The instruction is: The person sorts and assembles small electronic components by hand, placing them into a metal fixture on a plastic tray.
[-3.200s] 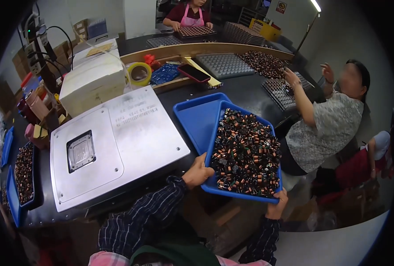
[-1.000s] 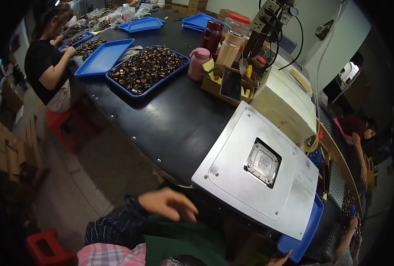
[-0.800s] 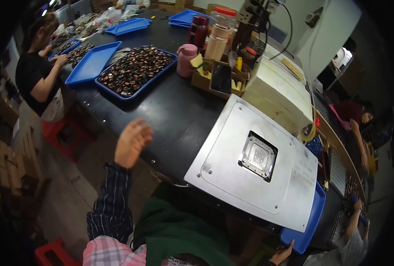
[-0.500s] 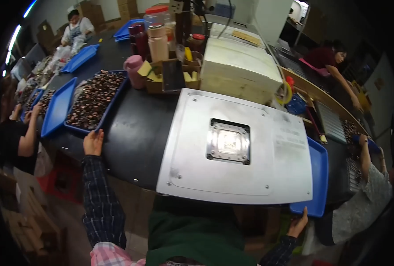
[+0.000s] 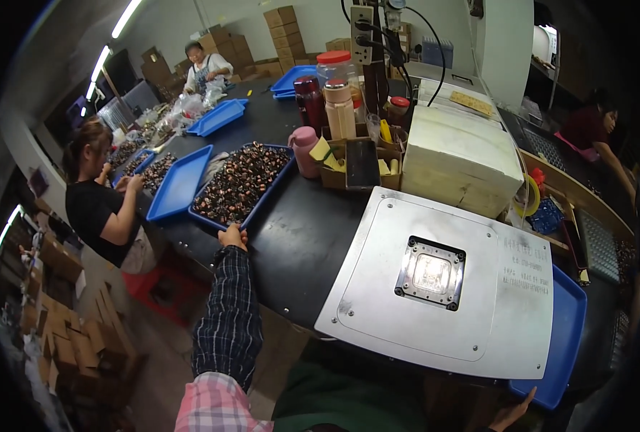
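Note:
My left hand is closed on the near corner of a blue tray. Heaped in that tray are many small dark and copper-coloured parts, too small to name. At the lower right, my right hand is at the near edge of another blue tray, one finger along its rim and the rest mostly hidden. Between my hands a silver metal plate, with a square recessed fixture, covers part of the right tray.
A flat blue tray adjoins the filled one. Beyond are a pink bottle, a cardboard box, and a large whitish block. A co-worker in black sits at left beside a red stool; others work farther off.
The view has turned left, so the scene has shifted right and down. My left hand, its fingers looser before, now grips the filled tray's corner. My right hand stays at its tray.

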Motion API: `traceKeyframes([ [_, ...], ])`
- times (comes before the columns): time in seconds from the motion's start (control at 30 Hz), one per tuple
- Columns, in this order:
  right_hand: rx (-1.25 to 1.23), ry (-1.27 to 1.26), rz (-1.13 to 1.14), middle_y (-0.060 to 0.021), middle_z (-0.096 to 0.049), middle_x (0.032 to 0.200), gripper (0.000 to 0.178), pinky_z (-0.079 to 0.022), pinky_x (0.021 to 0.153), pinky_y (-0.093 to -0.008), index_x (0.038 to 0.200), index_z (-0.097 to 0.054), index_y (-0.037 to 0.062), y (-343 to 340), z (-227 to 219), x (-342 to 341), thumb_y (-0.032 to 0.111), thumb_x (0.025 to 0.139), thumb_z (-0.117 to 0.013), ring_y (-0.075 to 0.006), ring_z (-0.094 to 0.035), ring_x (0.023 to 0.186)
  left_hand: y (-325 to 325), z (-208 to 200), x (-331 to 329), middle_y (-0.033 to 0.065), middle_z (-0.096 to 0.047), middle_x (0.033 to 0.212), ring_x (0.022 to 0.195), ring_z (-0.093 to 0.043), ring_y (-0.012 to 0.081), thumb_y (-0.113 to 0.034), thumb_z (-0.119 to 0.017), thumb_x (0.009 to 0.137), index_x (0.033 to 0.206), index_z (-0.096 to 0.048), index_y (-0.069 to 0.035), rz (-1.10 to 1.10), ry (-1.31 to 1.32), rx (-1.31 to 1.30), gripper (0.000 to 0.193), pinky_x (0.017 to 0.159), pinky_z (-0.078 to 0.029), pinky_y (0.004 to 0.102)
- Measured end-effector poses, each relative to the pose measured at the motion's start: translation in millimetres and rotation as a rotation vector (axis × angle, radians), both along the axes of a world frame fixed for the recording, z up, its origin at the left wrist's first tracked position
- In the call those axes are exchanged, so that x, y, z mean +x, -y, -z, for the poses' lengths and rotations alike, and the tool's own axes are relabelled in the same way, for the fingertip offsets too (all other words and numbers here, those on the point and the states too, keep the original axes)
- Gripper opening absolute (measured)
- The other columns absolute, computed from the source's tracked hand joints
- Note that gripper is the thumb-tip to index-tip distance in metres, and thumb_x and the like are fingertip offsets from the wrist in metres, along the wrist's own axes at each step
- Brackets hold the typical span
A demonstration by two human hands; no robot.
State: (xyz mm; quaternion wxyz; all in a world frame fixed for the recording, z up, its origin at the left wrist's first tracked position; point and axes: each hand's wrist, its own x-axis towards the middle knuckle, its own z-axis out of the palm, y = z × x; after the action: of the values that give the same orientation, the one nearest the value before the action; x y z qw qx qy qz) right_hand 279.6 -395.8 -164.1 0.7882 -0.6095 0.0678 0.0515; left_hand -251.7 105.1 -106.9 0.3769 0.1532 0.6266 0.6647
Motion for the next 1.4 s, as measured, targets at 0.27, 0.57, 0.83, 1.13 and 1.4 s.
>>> traceKeyframes([
  [0.27,-0.064,-0.057,-0.115,-0.0157,-0.041,0.121,0.056,-0.031,0.091,-0.0363,0.121,-0.038,-0.0053,-15.7,-60.4,-26.2,0.038,0.086,-0.043,-0.0275,-0.040,0.107,39.0,-1.2,49.8,0.0131,-0.051,0.063,0.037,-0.039,0.0111,-0.003,-0.055,0.068,0.091,-0.032,-0.004,0.022,0.042,0.004,0.032,0.031,-0.028,0.0219],
  [0.57,-0.109,-0.061,-0.105,-0.0052,-0.043,0.055,0.043,-0.033,0.049,-0.0285,0.079,-0.054,-0.0035,16.3,-41.4,-16.7,0.039,0.084,-0.049,-0.0157,-0.037,0.048,117.0,-12.5,77.5,0.0158,-0.052,0.064,0.035,-0.034,0.0096,0.000,-0.053,0.071,0.093,-0.029,-0.003,0.020,0.067,0.008,0.033,0.032,-0.023,0.0227],
  [0.83,-0.155,-0.025,-0.121,-0.0050,-0.041,0.050,0.044,-0.033,0.049,-0.0280,0.058,-0.044,0.0024,20.0,-64.2,-36.2,0.037,0.086,-0.046,-0.0156,-0.038,0.048,174.3,-9.3,50.0,0.0131,-0.050,0.062,0.033,-0.029,0.0082,0.002,-0.052,0.073,0.084,-0.029,-0.008,0.104,0.073,0.045,0.028,0.031,-0.019,0.0230],
  [1.13,-0.168,0.227,-0.135,-0.0050,-0.032,0.041,0.051,-0.025,0.042,-0.0258,0.047,-0.034,0.0054,39.6,-80.9,-70.3,0.030,0.091,-0.038,-0.0128,-0.026,0.039,229.8,-15.1,27.4,0.0098,-0.052,0.061,0.031,-0.027,0.0050,0.002,-0.051,0.074,0.080,-0.030,-0.011,0.208,0.073,0.075,0.026,0.030,-0.018,0.0217],
  [1.4,-0.167,0.579,-0.451,-0.0052,-0.034,0.044,0.042,-0.022,0.040,-0.0243,0.050,-0.037,0.0050,-10.5,-182.6,-128.3,0.023,0.087,-0.042,-0.0125,-0.026,0.038,246.1,-19.0,-8.1,0.0063,-0.049,0.061,0.032,-0.028,0.0051,0.002,-0.052,0.073,0.082,-0.030,-0.011,0.167,0.117,0.092,0.027,0.030,-0.019,0.0219],
])
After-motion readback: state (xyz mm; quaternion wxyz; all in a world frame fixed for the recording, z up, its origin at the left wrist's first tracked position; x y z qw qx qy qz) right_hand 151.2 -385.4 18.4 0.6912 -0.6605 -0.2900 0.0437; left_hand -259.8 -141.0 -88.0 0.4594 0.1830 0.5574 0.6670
